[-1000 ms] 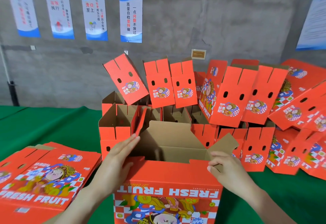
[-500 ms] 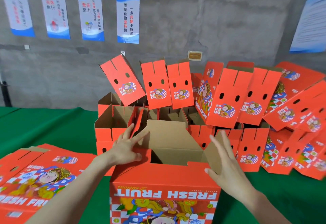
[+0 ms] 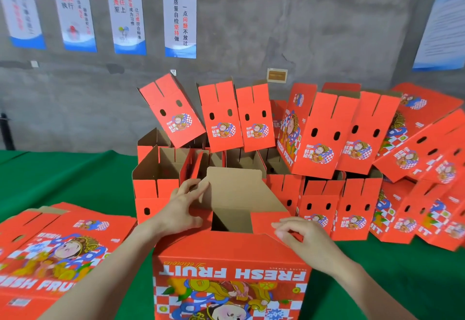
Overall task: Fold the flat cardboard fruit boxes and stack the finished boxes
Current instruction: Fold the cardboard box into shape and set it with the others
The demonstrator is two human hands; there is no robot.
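A red "FRESH FRUIT" box (image 3: 231,269) stands upright right in front of me with its top still partly open. My left hand (image 3: 182,207) lies on the left side flap, fingers reaching the brown far flap (image 3: 236,191), which leans inward. My right hand (image 3: 299,236) presses the red right side flap (image 3: 266,221) down flat over the opening. A stack of flat printed boxes (image 3: 57,249) lies at the left. Folded boxes (image 3: 319,130) are piled behind, some open-topped, others tipped on top.
A green cloth (image 3: 63,176) covers the table. More folded red boxes (image 3: 422,158) lean in a heap at the right. A grey concrete wall with several blue and white posters (image 3: 180,20) stands behind the table.
My right hand has folded the right side flap from upright down over the opening. My left hand moved onto the left flap and the far flap. The camera view drifted slightly.
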